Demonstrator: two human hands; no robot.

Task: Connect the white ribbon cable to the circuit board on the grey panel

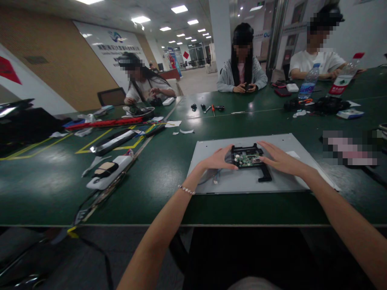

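Note:
A green circuit board (248, 158) sits in a black plastic frame (265, 174) on a light grey flat panel (211, 155). At the board's left side is my left hand (220, 158), its thumb and fingers spread around the frame's left edge. From the right, my right hand (276, 158) reaches over the frame's right part, fingers apart, the thumb near the board. Both hands touch or almost touch the frame; the exact contact is too small to tell. A thin cable (208, 180) lies on the panel below my left hand.
Small tools with a red screwdriver (213, 109) lie beyond the panel. A white device (111, 173) and a black-wrapped item (113, 141) are at the left. Bottles (308, 82) stand back right. Several people sit across the green table (157, 173).

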